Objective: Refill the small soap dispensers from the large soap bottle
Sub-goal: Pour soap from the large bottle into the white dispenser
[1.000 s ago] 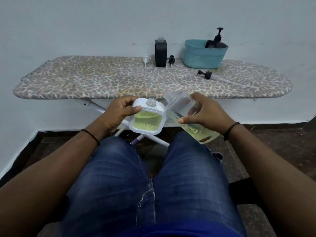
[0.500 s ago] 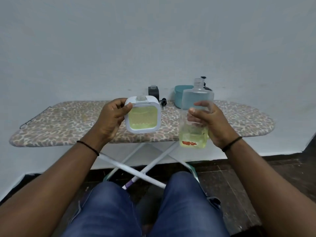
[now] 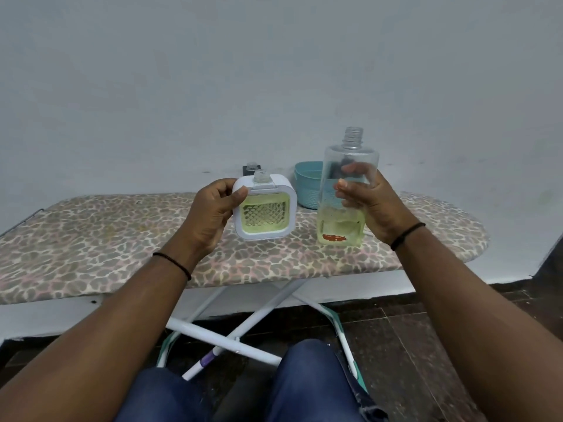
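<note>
left hand (image 3: 213,217): fingers wrapped round the left edge of the small soap dispenser (image 3: 264,207), thumb on its front face; grasping firmly.
small soap dispenser: white square frame, clear window, held upright just above the ironing board (image 3: 91,239). Open neck on top, no pump. Yellow-green soap nearly fills the window.
right hand (image 3: 370,205): fingers curled round the mid-body of the large soap bottle (image 3: 345,193), seen through the clear wall; grasping it.
large soap bottle: upright, long axis vertical, uncapped threaded neck pointing up. Base at or just over the board; can't tell if it's resting. Soap only in the bottom third.
why held so: both openings up so nothing spills. Side by side at eye line, probably a level check.
step: my read is this dispenser is about done; set it down next.
behind: teal basket (image 3: 307,184) and a dark dispenser (image 3: 248,170), mostly hidden, by the wall.
risk: open necks, so any tilt spills.
</note>
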